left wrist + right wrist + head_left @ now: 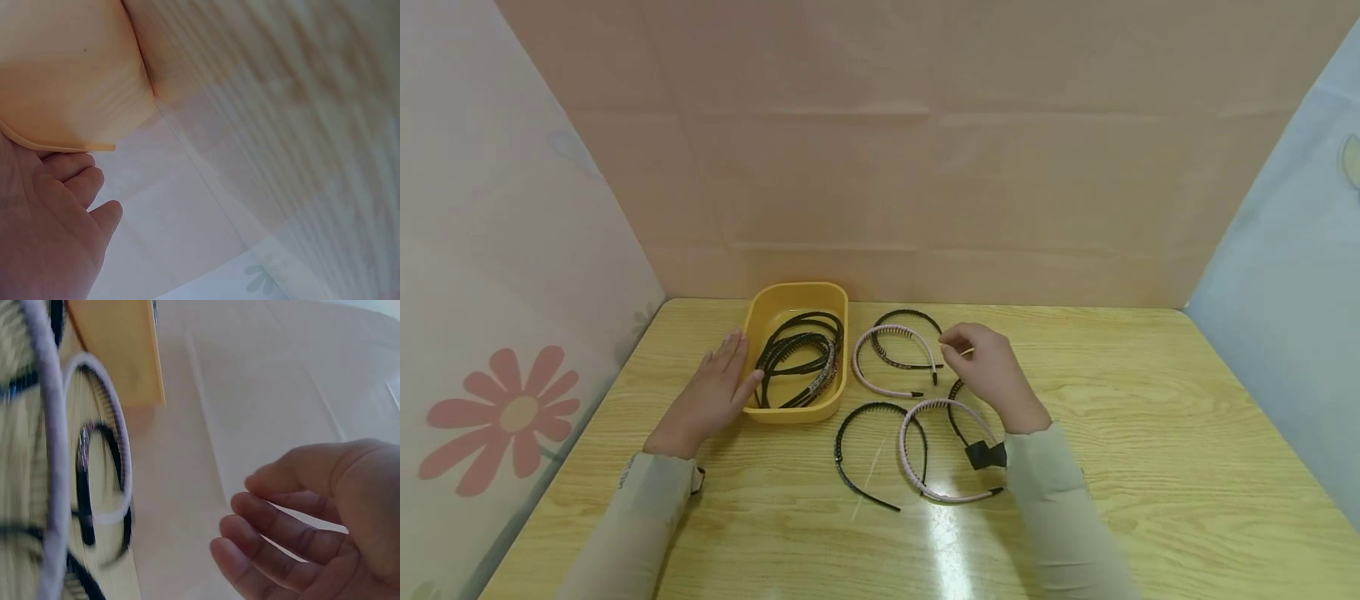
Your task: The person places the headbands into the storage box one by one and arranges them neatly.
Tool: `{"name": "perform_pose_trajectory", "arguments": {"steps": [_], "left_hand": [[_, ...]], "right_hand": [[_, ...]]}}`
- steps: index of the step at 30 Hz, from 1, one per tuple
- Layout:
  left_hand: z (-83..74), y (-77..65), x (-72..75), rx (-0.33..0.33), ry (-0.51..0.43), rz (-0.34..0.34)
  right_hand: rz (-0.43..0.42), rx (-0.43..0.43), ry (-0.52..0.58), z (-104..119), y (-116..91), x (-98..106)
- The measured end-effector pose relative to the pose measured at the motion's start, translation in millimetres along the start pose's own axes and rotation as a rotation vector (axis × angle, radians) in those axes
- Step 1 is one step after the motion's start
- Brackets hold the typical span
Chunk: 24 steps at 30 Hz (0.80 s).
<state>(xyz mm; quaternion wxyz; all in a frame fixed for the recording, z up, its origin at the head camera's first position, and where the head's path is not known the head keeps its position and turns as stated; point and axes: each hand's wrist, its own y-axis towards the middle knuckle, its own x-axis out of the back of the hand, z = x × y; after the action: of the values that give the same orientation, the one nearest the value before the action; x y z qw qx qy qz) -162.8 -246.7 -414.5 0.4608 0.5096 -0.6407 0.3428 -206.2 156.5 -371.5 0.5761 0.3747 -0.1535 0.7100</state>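
My left hand (711, 396) lies with extended fingers against the left side of a yellow plastic bin (796, 288). In the left wrist view, the fingers (84, 181) touch the bin's rim. Several dark headbands are heaped inside, one with a glittery band (824, 377). Above the table, my right hand (988, 367) holds nothing; its fingers are loosely bent, thumb near the index finger (250, 503). Below and left of it lie a pink headband (855, 360), a dark headband (906, 313), another pink headband (902, 454), a black headband (837, 454), and one with a black bow (985, 455), partly hidden by the right arm.
All this stands on a wood-grain table (1180, 467). A pinkish-brown sheet (940, 167) hangs behind it. Pale sheets hang at both sides, the left one with a pink flower (497, 412).
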Motion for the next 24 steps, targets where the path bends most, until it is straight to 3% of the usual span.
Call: {"name": "perform_pose_trajectory", "arguments": {"steps": [8,18,24], "left_hand": [[-1.2,0.0,0.8,0.008,0.004,0.005],[-0.2,-0.2,0.3,-0.002,0.013,0.001],[2.6,0.3,-2.9,-0.004,0.015,-0.001]], "right_hand": [[0.078,-0.039,-0.106,-28,-6,25],[0.232,-0.162,-0.170,-54,-14,43],[0.283,-0.257,-0.185,-66,-17,47]]}}
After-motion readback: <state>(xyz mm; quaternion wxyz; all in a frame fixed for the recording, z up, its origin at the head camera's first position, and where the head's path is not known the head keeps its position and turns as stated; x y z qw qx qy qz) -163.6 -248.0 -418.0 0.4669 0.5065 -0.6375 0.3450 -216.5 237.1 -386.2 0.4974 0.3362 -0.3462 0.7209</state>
